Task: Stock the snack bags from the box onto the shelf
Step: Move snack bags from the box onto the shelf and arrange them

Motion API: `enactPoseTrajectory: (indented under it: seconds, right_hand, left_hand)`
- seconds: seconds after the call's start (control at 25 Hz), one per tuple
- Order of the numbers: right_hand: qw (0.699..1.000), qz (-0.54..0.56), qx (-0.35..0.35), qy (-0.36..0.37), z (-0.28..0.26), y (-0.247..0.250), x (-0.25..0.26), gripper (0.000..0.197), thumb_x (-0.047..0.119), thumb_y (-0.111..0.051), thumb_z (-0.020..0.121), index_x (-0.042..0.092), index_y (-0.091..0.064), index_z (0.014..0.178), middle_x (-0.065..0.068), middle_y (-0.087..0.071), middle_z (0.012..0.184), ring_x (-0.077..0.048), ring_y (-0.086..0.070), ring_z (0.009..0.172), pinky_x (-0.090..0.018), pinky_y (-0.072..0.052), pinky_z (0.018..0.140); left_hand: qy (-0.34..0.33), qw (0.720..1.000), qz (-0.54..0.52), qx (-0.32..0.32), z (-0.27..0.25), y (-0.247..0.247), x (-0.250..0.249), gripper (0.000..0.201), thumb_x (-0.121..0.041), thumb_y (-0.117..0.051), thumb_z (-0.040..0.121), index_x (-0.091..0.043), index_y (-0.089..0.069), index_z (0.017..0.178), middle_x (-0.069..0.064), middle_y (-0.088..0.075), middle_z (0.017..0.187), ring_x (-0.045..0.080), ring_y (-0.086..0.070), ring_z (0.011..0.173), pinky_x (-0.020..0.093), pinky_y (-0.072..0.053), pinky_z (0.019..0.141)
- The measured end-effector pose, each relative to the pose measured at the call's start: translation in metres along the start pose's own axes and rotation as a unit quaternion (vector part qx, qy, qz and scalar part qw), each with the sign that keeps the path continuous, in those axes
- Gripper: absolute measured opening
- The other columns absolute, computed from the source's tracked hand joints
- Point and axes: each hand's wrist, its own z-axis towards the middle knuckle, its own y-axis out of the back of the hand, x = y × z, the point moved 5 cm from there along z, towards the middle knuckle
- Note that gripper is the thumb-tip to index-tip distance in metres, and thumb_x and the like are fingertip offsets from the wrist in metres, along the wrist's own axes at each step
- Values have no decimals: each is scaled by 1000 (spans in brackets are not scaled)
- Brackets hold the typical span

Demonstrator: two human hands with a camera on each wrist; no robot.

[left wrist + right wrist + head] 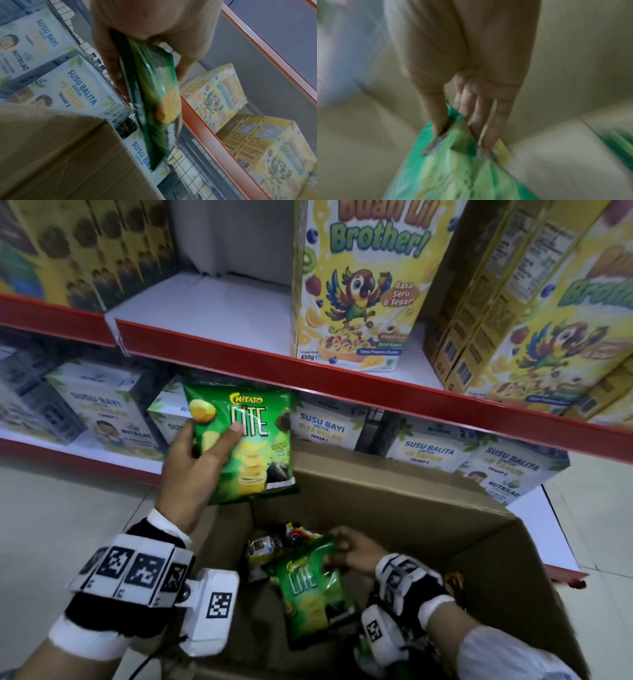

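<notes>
My left hand [202, 446] grips a green Chitato Lite chip bag [250, 440] upright above the cardboard box's [428, 501] left rim, just under the red front edge of the upper shelf [260, 361]. In the left wrist view the same green bag [154, 102] shows edge-on between thumb and fingers [109, 65]. My right hand [346, 553] is down inside the box and pinches the top edge of a second green Lite bag [308, 583]. The right wrist view is blurred; thumb and fingers [494, 121] pinch the second bag's [453, 169] top seam.
More snack packets [270, 546] lie in the box's far corner. A bare white stretch of upper shelf [212, 302] lies between brown cereal boxes [85, 251] and a yellow parrot cereal box [363, 285]. White milk-powder cartons [102, 409] fill the lower shelf.
</notes>
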Motion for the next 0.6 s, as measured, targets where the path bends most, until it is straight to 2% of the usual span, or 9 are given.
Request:
enactPoseTrajectory:
  seconds: [0.04, 0.08, 0.2, 0.28, 0.36, 0.4, 0.48, 0.52, 0.6]
  right_hand:
    - [999, 35, 1, 33, -13, 14, 21, 31, -4, -61, 86, 9, -50, 112, -4, -63, 74, -7, -63, 59, -21, -50, 58]
    - [996, 64, 0, 66, -26, 29, 41, 35, -7, -57, 86, 6, -49, 117, -3, -67, 74, -7, -64, 59, -20, -51, 61]
    - [975, 139, -19, 171, -69, 65, 99, 30, -8, -55, 84, 4, -55, 111, 4, -71, 71, -5, -65, 60, -13, -48, 59]
    - [952, 206, -39, 221, -84, 73, 127, 31, -2, -60, 78, 8, -57, 108, 4, -72, 79, -5, -65, 65, -13, -49, 61]
    - [938, 241, -87, 235, -87, 70, 143, 45, 5, -65, 75, 13, -49, 116, 0, -68, 93, -7, -66, 76, -17, -50, 71]
    - [935, 240, -109, 237, -85, 65, 148, 52, 6, -66, 76, 16, -44, 122, -1, -66, 98, -9, -65, 81, -20, -49, 74]
    - [934, 220, -123, 251, -79, 48, 154, 44, 5, -66, 79, 10, -51, 121, -4, -66, 98, -17, -64, 88, -28, -52, 81]
    - [934, 212, -130, 258, -76, 39, 157, 36, 5, -67, 80, 8, -57, 114, -7, -68, 99, -21, -63, 92, -33, -51, 88]
    - [928, 216, -139, 271, -70, 24, 157, 25, 7, -67, 81, 9, -63, 106, -11, -68, 103, -23, -63, 95, -38, -49, 93]
  left_hand:
    - [-34, 999, 3, -12, 0, 3, -6, 13, -35, -69, 81, -31, -61, 91, -10, -69, 93, 8, -67, 90, 31, -52, 85]
    - [-59, 998, 7, -16, -1, 5, -11, 14, -39, -68, 79, -32, -60, 89, -12, -69, 91, 5, -66, 87, 30, -52, 83]
    - [-70, 998, 8, 5, -2, 5, -11, 20, -44, -68, 77, -33, -58, 89, -12, -66, 95, 8, -64, 91, 31, -49, 86]
    - [-45, 998, 31, 33, -5, -1, -3, 27, -50, -66, 74, -35, -58, 95, -13, -63, 101, 7, -59, 96, 27, -42, 88]
    - [-1, 997, 24, 67, -13, -11, 6, 43, -61, -62, 67, -38, -57, 104, -16, -60, 110, -1, -55, 101, 24, -36, 91]
    - [28, 995, -9, 95, -19, -17, 8, 55, -70, -64, 60, -38, -57, 105, -17, -60, 109, -4, -55, 100, 25, -37, 91]
    - [61, 984, -66, 152, -30, -26, 12, 82, -83, -67, 42, -31, -57, 103, -18, -65, 95, -1, -61, 90, 24, -46, 82]
    - [47, 982, -66, 170, -33, -28, 12, 88, -83, -70, 37, -27, -56, 103, -19, -68, 88, -1, -64, 85, 20, -49, 77]
    - [30, 980, -66, 184, -35, -24, 10, 83, -66, -82, 41, -22, -55, 106, -18, -72, 88, 0, -68, 85, 12, -51, 68]
